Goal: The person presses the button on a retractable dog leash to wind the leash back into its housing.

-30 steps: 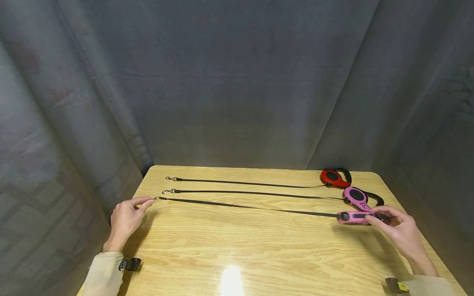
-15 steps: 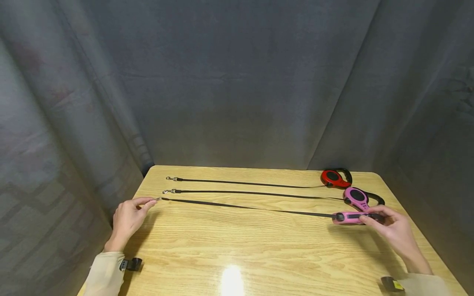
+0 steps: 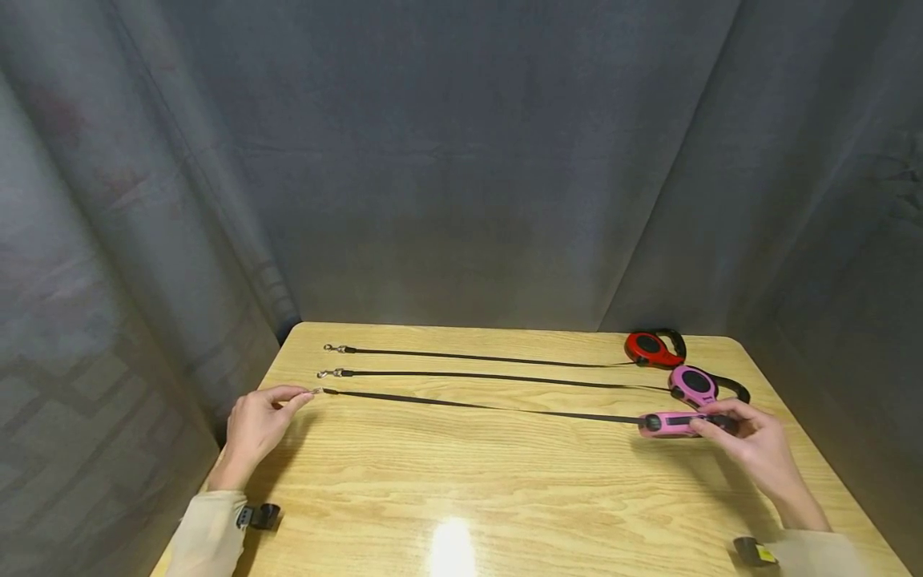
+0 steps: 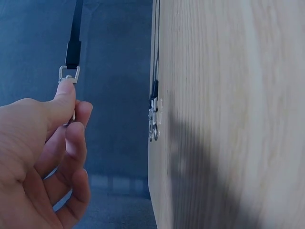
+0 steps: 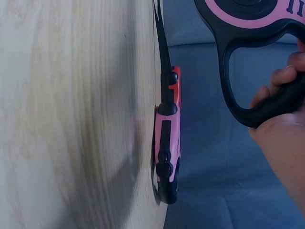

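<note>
A: Holding both ends. Left hand [image 3: 252,425] pinches the metal clip [image 4: 68,75] of the nearest strap [image 3: 476,405] between thumb and forefinger; the other fingers [image 4: 76,143] are curled loosely under.

B: Right hand?

A: Right hand [image 3: 750,445] has its fingers wrapped round the black grip of the pink leash housing [image 3: 667,424], held on edge just above the surface [image 3: 505,497] at the right side. Strap runs taut from that housing across to the clip on the left.

B: Containers?

A: Only the leash housings, each with strap pulled out of it. How much is left wound inside, cannot tell.

B: How does the held one look?

A: Pink shell, black handle loop, black button strip along the edge, thin dark flat strap, small silver swivel clip.

B: Others?

A: Second pink housing [image 3: 694,385] lies flat just behind the held one, its strap stretched leftward. Red housing [image 3: 649,347] lies farther back near the far edge, strap also out. Their two clips [image 3: 332,361] lie on the left, close to each other. Grey curtain [image 3: 461,160] all round.
</note>
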The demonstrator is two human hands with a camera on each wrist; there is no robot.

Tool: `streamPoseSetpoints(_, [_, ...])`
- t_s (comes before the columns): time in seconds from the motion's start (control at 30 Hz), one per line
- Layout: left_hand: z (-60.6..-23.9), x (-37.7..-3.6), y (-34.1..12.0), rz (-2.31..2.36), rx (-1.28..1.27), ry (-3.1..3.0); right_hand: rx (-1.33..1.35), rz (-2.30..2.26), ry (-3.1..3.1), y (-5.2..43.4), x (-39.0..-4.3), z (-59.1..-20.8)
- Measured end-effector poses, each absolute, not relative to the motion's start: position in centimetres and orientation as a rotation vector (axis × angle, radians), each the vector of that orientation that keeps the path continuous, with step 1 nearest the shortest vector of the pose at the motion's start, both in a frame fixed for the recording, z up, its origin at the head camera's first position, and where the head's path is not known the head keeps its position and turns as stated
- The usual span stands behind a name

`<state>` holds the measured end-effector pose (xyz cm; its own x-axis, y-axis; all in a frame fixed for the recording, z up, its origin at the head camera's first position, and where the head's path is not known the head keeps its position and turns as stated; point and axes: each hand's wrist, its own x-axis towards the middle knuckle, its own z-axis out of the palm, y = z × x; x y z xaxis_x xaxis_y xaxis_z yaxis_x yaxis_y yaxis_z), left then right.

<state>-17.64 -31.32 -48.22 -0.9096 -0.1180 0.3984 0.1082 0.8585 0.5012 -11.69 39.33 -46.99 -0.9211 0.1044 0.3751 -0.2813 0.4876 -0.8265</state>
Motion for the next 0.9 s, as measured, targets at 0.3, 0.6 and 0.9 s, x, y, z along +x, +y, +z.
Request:
streamPoseSetpoints(0.3, [-48.3, -17.7, -31.1, -0.739, -0.007, -2.605, 0.145, 1.418, -2.385, 38.9, -11.9, -47.1])
streamPoseSetpoints(0.6, [-48.4, -17.6, -31.0, -0.747, 0.005, -2.622, 0.17, 1.434, -2.381, 38.3, -12.3, -47.2])
streamPoseSetpoints(0.9, [-48.4, -17.8, -30.9, -0.78, -0.081, -2.628, 0.153, 1.41, -2.405, 37.9, -12.6, -47.0])
